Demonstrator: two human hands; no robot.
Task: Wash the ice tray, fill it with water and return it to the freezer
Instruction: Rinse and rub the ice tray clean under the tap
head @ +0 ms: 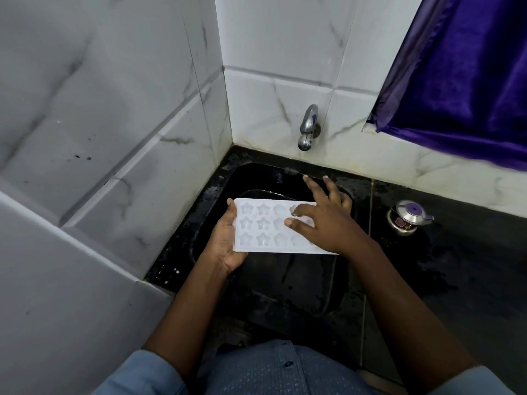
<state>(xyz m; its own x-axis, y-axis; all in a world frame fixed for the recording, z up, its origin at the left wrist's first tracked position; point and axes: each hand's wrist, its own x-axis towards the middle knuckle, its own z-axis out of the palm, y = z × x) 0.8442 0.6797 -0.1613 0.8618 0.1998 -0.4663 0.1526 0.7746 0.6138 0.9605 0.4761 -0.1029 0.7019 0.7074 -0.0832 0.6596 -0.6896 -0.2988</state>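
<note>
— Progress?
— I hold the ice tray (265, 226) roughly level over the black sink (256, 178). My left hand (225, 243) grips its left end, fingers curled beneath, thumb on the rim. My right hand (322, 220) lies on the star cups, fingers spread wide.
— Washed?
— I judge I'm mid-wash, rubbing the cups. The tap (308, 128) shows no stream.
— What's left?
— Rinsing, filling it with water, then carrying it to the freezer, which isn't in sight.
</note>
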